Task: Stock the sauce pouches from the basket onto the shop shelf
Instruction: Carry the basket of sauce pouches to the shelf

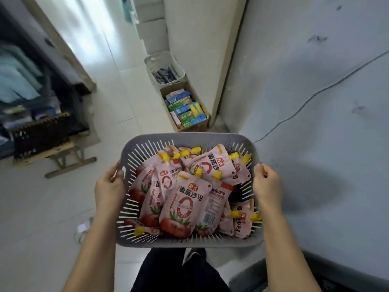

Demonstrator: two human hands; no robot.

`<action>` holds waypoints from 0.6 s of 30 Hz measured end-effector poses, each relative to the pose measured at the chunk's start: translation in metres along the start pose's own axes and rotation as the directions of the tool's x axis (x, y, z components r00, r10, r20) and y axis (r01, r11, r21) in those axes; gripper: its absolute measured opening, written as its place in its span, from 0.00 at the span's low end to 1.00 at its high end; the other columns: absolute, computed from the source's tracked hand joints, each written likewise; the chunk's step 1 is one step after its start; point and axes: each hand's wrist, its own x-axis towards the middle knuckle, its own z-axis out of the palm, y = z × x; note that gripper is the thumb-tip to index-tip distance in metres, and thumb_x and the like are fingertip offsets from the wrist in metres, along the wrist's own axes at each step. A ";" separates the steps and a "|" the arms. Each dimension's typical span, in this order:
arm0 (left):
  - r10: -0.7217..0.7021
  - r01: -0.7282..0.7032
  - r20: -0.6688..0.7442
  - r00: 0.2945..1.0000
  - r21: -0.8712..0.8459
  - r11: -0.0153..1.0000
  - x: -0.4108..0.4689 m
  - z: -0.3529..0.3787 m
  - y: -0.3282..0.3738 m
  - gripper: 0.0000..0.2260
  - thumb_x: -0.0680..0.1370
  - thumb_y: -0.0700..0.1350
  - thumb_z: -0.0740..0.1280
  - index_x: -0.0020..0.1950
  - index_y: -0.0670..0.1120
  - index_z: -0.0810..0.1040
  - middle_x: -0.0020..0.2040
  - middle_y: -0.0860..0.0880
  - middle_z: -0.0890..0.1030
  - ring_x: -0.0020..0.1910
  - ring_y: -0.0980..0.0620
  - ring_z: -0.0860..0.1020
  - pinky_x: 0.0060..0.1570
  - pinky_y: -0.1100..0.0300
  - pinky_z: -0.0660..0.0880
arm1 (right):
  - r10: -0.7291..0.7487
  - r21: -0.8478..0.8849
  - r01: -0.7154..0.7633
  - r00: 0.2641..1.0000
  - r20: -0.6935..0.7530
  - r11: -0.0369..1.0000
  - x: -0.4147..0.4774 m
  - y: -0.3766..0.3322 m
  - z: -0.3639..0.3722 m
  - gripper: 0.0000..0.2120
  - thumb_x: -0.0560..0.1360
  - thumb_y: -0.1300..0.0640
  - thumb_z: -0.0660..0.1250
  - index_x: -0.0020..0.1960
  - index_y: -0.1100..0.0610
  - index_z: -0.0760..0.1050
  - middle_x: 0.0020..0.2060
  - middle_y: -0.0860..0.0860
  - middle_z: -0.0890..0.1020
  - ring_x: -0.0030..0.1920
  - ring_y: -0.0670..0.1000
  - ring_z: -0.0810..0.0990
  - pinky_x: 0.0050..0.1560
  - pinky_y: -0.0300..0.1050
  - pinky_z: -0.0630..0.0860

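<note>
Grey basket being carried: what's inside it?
The grey basket holds a loose pile of pink tomato sauce pouches with yellow caps. They overlap, so the lower pouches and most of the basket's floor are hidden.

Pink sauce pouches [185, 205] heaped in grey basket [189, 139]
</note>
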 end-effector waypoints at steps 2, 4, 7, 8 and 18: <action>-0.027 0.026 -0.054 0.998 -0.020 0.999 0.005 -0.026 -0.006 0.15 0.81 0.49 0.59 0.68 0.57 0.72 0.54 0.45 0.82 0.49 0.43 0.82 0.50 0.43 0.80 | -0.036 -0.003 0.036 0.998 0.047 0.999 -0.003 -0.022 0.021 0.18 0.82 0.53 0.56 0.34 0.56 0.69 0.29 0.51 0.72 0.32 0.50 0.69 0.33 0.45 0.63; -0.049 0.043 -0.115 0.992 -0.051 0.998 0.014 -0.050 -0.011 0.16 0.81 0.49 0.60 0.68 0.55 0.73 0.57 0.43 0.82 0.54 0.40 0.81 0.53 0.43 0.78 | -0.061 -0.021 0.063 0.994 0.092 0.998 -0.007 -0.047 0.044 0.19 0.81 0.55 0.56 0.32 0.55 0.67 0.28 0.51 0.70 0.31 0.50 0.67 0.32 0.46 0.62; -0.097 0.076 -0.191 0.977 -0.112 0.991 0.033 -0.085 -0.017 0.15 0.81 0.47 0.60 0.68 0.53 0.74 0.57 0.42 0.82 0.57 0.37 0.79 0.55 0.41 0.76 | -0.131 -0.052 0.140 0.980 0.153 0.989 -0.011 -0.084 0.083 0.20 0.80 0.58 0.57 0.30 0.54 0.62 0.27 0.49 0.67 0.30 0.48 0.65 0.31 0.45 0.60; -0.112 0.085 -0.212 0.971 -0.132 0.988 0.041 -0.097 -0.019 0.15 0.81 0.47 0.60 0.68 0.53 0.74 0.57 0.42 0.82 0.56 0.38 0.80 0.55 0.42 0.76 | -0.153 -0.058 0.166 0.972 0.176 0.984 -0.013 -0.096 0.098 0.19 0.80 0.58 0.57 0.30 0.54 0.63 0.27 0.49 0.68 0.30 0.48 0.65 0.31 0.44 0.60; -0.193 0.092 -0.370 0.909 -0.275 0.957 0.134 -0.204 -0.020 0.15 0.81 0.46 0.60 0.67 0.54 0.75 0.57 0.44 0.82 0.56 0.40 0.80 0.56 0.40 0.77 | -0.288 -0.016 0.319 0.874 0.392 0.947 -0.029 -0.217 0.248 0.10 0.81 0.53 0.58 0.45 0.53 0.75 0.37 0.49 0.77 0.42 0.51 0.74 0.36 0.44 0.68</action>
